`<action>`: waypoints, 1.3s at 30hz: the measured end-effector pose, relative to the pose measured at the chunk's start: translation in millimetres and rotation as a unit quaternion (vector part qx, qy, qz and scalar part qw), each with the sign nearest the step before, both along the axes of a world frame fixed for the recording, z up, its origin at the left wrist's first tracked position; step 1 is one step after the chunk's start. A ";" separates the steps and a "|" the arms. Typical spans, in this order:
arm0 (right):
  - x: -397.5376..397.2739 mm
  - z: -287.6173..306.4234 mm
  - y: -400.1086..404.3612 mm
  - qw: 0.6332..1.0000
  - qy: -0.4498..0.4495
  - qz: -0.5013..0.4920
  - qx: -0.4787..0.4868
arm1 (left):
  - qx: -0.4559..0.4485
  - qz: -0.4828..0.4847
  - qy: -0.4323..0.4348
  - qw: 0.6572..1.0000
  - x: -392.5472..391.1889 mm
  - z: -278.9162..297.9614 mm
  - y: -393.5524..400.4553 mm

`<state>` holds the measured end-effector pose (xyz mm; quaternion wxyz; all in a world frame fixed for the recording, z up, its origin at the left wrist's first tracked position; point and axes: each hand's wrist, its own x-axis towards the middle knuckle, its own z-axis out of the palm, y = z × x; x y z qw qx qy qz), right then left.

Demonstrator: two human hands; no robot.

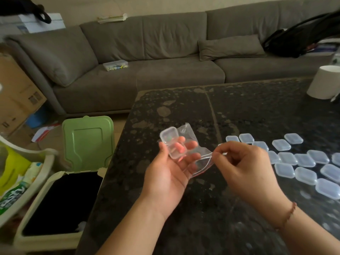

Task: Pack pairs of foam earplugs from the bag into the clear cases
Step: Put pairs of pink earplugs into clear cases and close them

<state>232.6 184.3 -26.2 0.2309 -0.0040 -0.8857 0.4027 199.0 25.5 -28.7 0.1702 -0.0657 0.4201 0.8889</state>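
My left hand (171,168) is palm up above the dark table and holds a small clear case (173,144) with its lid swung open. Inside the case lies an orange earplug (181,148), and something greenish shows behind the lid. A clear zip bag (199,157) is draped over the fingers of that same hand, under the case. My right hand (241,166) pinches the bag's sealed edge at the right. Several closed clear cases (303,161) lie in rows on the table to the right.
The dark speckled table (202,208) runs from centre to right. An open bin with a green lid (86,142) stands at its left edge, beside a basket of packets (16,181). A white cup (325,81) sits at the far right. A grey sofa (147,52) lies behind.
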 end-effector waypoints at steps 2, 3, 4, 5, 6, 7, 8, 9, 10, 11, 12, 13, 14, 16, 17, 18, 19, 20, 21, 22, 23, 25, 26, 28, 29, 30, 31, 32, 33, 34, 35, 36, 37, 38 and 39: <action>-7.2 -6.6 4.5 0.989 -0.111 0.008 0.092 | 0.052 0.052 -0.016 0.997 -6.2 3.7 -6.7; -9.8 -11.0 3.4 0.978 -0.159 0.019 0.136 | 0.068 0.075 -0.023 0.995 -9.0 4.8 -9.9; -12.1 -15.2 0.2 0.968 -0.189 0.030 0.164 | 0.074 0.093 -0.028 0.993 -11.5 5.7 -12.9; -13.9 -19.2 -4.1 0.962 -0.202 0.037 0.180 | 0.072 0.106 -0.034 0.991 -13.8 5.7 -15.2; -15.7 -22.9 -8.6 0.959 -0.205 0.040 0.192 | 0.069 0.115 -0.039 0.990 -16.0 5.1 -17.0; -17.7 -24.8 -13.5 0.957 -0.203 0.039 0.205 | 0.065 0.121 -0.043 0.990 -17.7 4.7 -17.9; -20.0 -25.8 -18.2 0.955 -0.201 0.036 0.214 | 0.060 0.125 -0.045 0.989 -18.7 4.3 -18.7; -22.7 -27.0 -22.0 0.955 -0.197 0.031 0.217 | 0.053 0.126 -0.046 0.989 -19.3 4.0 -18.9; -25.2 -28.1 -24.9 0.957 -0.189 0.026 0.219 | 0.045 0.127 -0.049 0.990 -19.9 3.5 -18.8; -27.5 -29.4 -27.3 0.958 -0.178 0.017 0.223 | 0.035 0.129 -0.053 0.990 -20.3 3.0 -18.2; -29.9 -30.9 -29.3 0.960 -0.165 0.007 0.226 | 0.024 0.131 -0.058 0.989 -20.7 2.0 -17.7; -31.9 -32.3 -31.2 0.961 -0.155 -0.002 0.228 | 0.014 0.133 -0.065 0.989 -21.5 0.9 -17.1; -33.9 -34.0 -33.5 0.962 -0.148 -0.008 0.231 | 0.006 0.136 -0.071 0.988 -22.8 -0.9 -17.1; -36.8 -36.6 -39.1 0.963 -0.139 -0.018 0.231 | -0.002 0.146 -0.082 0.986 -25.7 -4.4 -16.6; -37.6 -38.1 -41.7 0.964 -0.135 -0.017 0.229 | -0.004 0.149 -0.088 0.985 -26.8 -6.3 -16.5; -37.9 -39.9 -43.7 0.965 -0.132 -0.014 0.225 | -0.006 0.149 -0.094 0.984 -27.4 -7.9 -16.1; -38.0 -41.1 -44.8 0.968 -0.126 -0.012 0.217 | -0.006 0.148 -0.100 0.984 -28.0 -9.5 -15.7; -37.8 -42.1 -44.9 0.971 -0.119 -0.011 0.207 | -0.006 0.147 -0.105 0.984 -28.2 -10.7 -15.1; -37.7 -42.3 -44.6 0.974 -0.111 -0.012 0.199 | -0.005 0.145 -0.108 0.983 -28.5 -11.7 -14.2; -37.7 -42.5 -44.2 0.975 -0.104 -0.014 0.196 | -0.005 0.143 -0.110 0.984 -29.1 -13.0 -13.8; -37.3 -41.9 -44.1 0.976 -0.098 -0.015 0.196 | -0.007 0.139 -0.109 0.984 -29.8 -14.3 -13.7; -37.3 -40.9 -44.5 0.975 -0.099 -0.010 0.197 | -0.015 0.131 -0.107 0.985 -30.5 -16.2 -14.0; -37.1 -40.7 -44.8 0.975 -0.101 -0.002 0.196 | -0.018 0.129 -0.109 0.986 -30.7 -17.1 -14.3; -37.9 -41.5 -44.7 0.978 -0.096 0.013 0.187 | -0.024 0.123 -0.112 0.986 -30.4 -18.3 -15.3; -38.7 -41.9 -43.8 0.981 -0.093 0.015 0.170 | -0.027 0.118 -0.110 0.987 -29.9 -18.2 -15.6; -39.3 -42.0 -42.9 0.984 -0.098 0.013 0.145 | -0.028 0.112 -0.109 0.987 -29.8 -18.4 -16.3; -40.2 -41.4 -41.6 0.988 -0.104 0.009 0.114 | -0.027 0.107 -0.108 0.988 -29.7 -18.3 -16.5; -41.0 -40.1 -39.9 0.990 -0.113 0.005 0.084 | -0.029 0.104 -0.108 0.988 -29.5 -17.7 -17.0; -41.7 -37.6 -37.5 0.991 -0.121 0.002 0.059 | -0.032 0.101 -0.104 0.989 -29.2 -16.4 -17.4; -41.8 -35.2 -33.8 0.990 -0.133 0.004 0.042 | -0.031 0.095 -0.100 0.990 -28.6 -14.1 -17.9; -41.0 -32.5 -29.2 0.989 -0.144 0.009 0.035 | -0.027 0.087 -0.095 0.991 -28.1 -12.3 -18.2; -38.8 -28.8 -23.5 0.988 -0.152 0.012 0.038 | -0.022 0.077 -0.087 0.993 -27.7 -11.4 -18.4; -34.8 -23.8 -17.5 0.987 -0.154 0.013 0.047 | -0.019 0.068 -0.075 0.995 -27.2 -11.9 -18.2; -29.2 -18.5 -11.6 0.988 -0.147 0.014 0.050 | -0.021 0.057 -0.063 0.996 -26.5 -13.0 -17.7; -22.8 -13.4 -6.1 0.990 -0.131 0.017 0.040 | -0.027 0.045 -0.051 0.997 -25.5 -13.8 -16.3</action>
